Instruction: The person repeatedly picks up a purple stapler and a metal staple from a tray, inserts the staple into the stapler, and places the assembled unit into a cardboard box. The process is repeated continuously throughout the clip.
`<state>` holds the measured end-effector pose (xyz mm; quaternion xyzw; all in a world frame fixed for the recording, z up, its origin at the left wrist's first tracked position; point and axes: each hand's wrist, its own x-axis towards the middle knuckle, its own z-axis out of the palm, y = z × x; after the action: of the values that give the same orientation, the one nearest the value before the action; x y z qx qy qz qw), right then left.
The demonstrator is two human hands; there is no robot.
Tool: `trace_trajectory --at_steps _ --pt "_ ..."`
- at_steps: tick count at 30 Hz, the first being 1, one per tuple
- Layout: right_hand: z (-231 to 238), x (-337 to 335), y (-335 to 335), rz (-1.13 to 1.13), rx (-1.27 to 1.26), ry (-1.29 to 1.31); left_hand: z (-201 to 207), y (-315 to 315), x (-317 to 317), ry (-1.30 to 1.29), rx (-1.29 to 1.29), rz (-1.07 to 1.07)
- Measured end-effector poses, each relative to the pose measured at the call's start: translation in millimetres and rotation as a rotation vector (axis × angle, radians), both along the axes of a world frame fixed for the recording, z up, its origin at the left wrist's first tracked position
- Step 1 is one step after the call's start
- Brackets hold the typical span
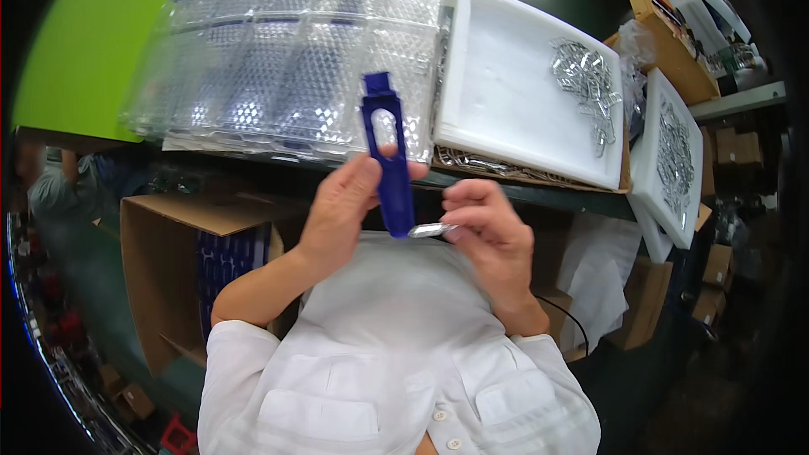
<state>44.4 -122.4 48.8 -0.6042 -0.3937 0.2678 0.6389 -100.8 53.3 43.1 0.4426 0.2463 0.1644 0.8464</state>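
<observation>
My left hand (pixel 344 202) grips a long dark blue plastic piece (pixel 393 190) with an oval opening near its upper end, holding it upright in front of my body. In my right hand (pixel 493 232) a small shiny metal clip (pixel 430 230) is pinched between thumb and fingers. The clip's free end lies close to the lower tip of the blue piece; whether the two touch I cannot tell. Beyond my hands, a white tray (pixel 506 76) on the bench bears a heap of similar metal clips (pixel 586 80) at its right side.
Clear plastic trays with a textured surface (pixel 295 50) lie stacked at the bench's left, beside a bright green panel (pixel 84 50). A second white tray of metal pieces (pixel 674 152) tilts at the right. An open cardboard box (pixel 156 278) with blue pieces stands below the bench edge.
</observation>
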Motion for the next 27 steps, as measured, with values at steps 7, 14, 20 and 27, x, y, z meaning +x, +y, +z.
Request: trace_trajectory --at_steps 7,14,20,27 --pt "44.8 20.1 4.7 -0.136 -0.025 -0.336 3.4 -7.8 -6.7 0.059 0.044 -0.291" --pt "36.9 24.8 17.4 -0.235 -0.233 -0.776 1.8 -19.3 2.0 0.143 0.008 -0.456" --pt "31.7 25.5 22.2 -0.216 -0.283 -0.779 -3.3 -22.4 3.3 0.137 0.039 -0.460" --pt "25.0 22.5 23.3 -0.171 -0.310 -0.751 -9.4 -20.8 1.5 0.144 0.084 -0.423"
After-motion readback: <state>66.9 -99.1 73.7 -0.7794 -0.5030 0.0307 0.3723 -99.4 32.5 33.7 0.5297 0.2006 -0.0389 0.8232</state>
